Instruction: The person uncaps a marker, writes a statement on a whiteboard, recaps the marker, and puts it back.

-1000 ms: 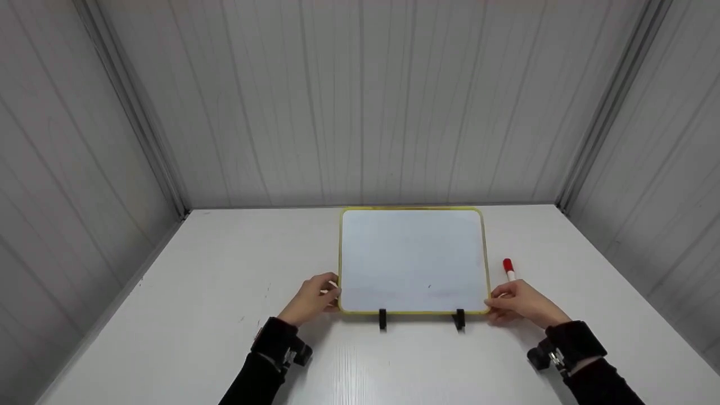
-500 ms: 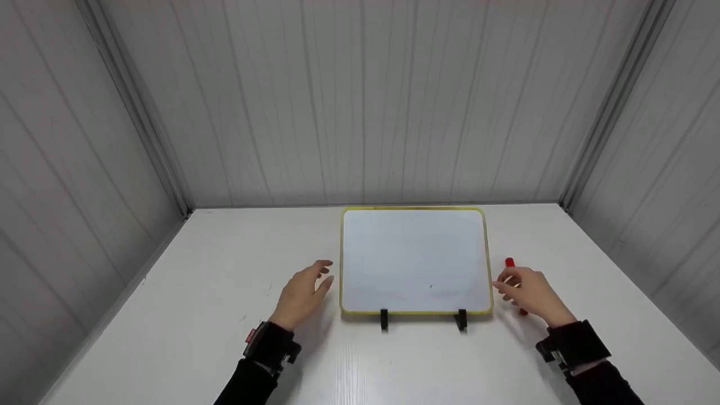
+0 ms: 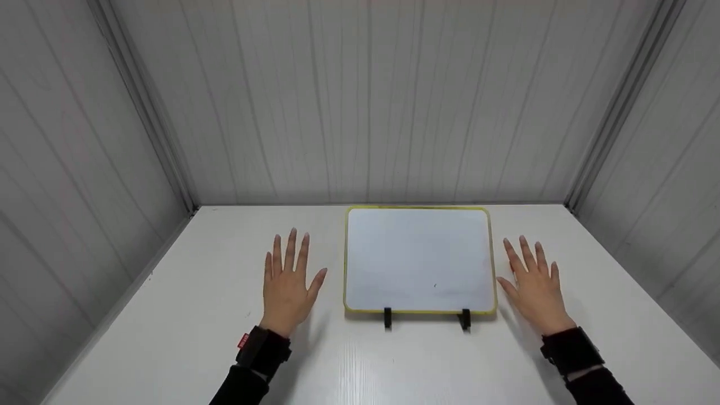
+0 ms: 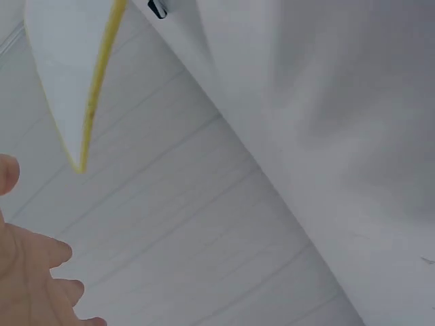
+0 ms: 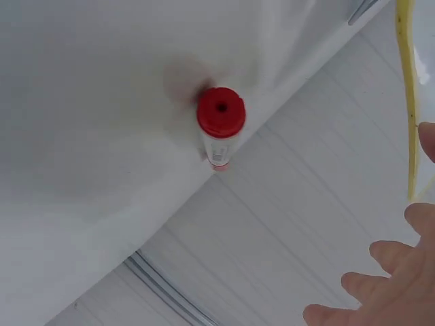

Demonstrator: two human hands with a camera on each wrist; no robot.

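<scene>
A white board [image 3: 419, 259] with a yellow frame stands on two black feet [image 3: 387, 318] at the middle of the white table [image 3: 388, 365]. My left hand [image 3: 288, 278] lies flat, palm down, fingers straight and spread, left of the board and apart from it. My right hand [image 3: 531, 281] is flat the same way to the board's right. Neither holds anything. In the right wrist view a marker with a red cap [image 5: 219, 122] lies on the table beside my right hand [image 5: 387, 285], with the board's yellow edge [image 5: 408, 102] nearby. The head view hides the marker.
Grey panelled walls [image 3: 360, 112] close the table in at the back and on both sides. The left wrist view shows the board's yellow edge [image 4: 95, 81], one black foot [image 4: 157, 9] and my left hand [image 4: 27, 278].
Both hands let go of the board's lower corners, moved outward and forward, and spread flat. The right hand now covers the marker in the head view. The board stayed put.
</scene>
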